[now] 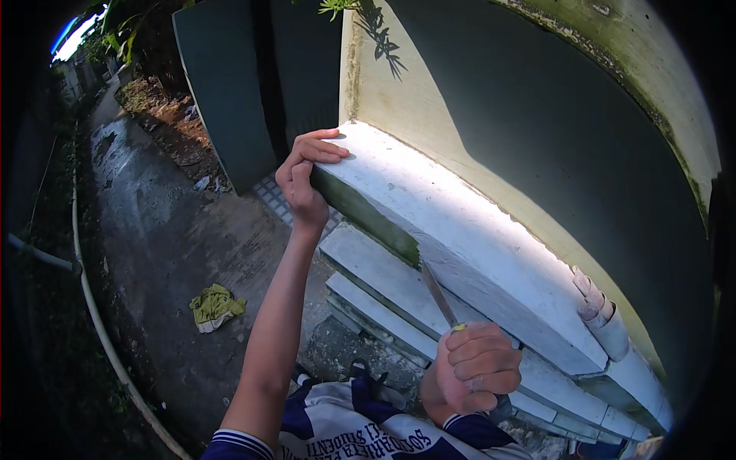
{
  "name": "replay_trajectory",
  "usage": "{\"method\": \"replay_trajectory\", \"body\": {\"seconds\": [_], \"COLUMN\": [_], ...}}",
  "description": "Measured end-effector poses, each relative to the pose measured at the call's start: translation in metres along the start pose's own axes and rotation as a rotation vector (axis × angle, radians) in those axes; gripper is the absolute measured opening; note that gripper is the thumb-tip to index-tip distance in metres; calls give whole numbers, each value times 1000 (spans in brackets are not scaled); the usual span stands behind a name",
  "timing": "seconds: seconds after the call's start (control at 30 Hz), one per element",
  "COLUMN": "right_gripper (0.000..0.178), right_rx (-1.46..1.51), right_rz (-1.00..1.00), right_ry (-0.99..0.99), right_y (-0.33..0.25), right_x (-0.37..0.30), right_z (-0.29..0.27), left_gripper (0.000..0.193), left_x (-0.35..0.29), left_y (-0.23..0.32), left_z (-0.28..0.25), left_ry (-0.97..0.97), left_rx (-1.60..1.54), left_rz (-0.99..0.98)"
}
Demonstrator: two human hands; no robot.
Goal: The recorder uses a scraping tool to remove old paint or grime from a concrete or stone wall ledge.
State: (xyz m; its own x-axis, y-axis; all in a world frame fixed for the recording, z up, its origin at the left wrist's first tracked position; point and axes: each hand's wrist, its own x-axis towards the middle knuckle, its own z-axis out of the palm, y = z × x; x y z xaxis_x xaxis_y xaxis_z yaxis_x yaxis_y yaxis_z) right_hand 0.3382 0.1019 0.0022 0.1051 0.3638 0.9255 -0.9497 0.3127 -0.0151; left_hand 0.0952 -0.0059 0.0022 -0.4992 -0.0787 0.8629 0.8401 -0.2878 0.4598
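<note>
A white-topped masonry ledge [441, 188] runs from the upper middle toward the lower right. My left hand [305, 180] grips its far left corner, with some fingers resting on top and the others bent against its end. My right hand [479, 366] is closed in a fist around the handle of a knife [438, 294], mostly hiding the handle. The narrow blade points up and away, its tip at the ledge's front face. There, dark green moss [364, 211] covers the left part, and the face right of the blade is whitish and bare.
Pale steps [383, 268] lie below the ledge. A broken pipe end [602, 307] stands on the ledge at right, against the wall [537, 138]. A yellow-green cloth [217, 308] lies on the concrete path [169, 230]. A long pipe [96, 307] edges the path.
</note>
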Motion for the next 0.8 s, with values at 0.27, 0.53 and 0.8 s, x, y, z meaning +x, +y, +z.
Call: {"method": "replay_trajectory", "body": {"seconds": [0.27,0.53,0.8], "right_gripper": [34,41,32], "right_rx": [24,14,67], "right_rz": [72,155,156], "right_ry": [-43,-50,-70], "right_y": [0,5,17], "right_x": [-11,-8,-11], "right_z": [1,6,12], "left_gripper": [33,33,32], "left_x": [-2,-1,-3], "left_y": [3,2,-3], "left_z": [-3,0,-4], "left_ry": [-1,-12,-10], "left_rx": [21,-2,1], "left_rz": [-12,-9,21]}}
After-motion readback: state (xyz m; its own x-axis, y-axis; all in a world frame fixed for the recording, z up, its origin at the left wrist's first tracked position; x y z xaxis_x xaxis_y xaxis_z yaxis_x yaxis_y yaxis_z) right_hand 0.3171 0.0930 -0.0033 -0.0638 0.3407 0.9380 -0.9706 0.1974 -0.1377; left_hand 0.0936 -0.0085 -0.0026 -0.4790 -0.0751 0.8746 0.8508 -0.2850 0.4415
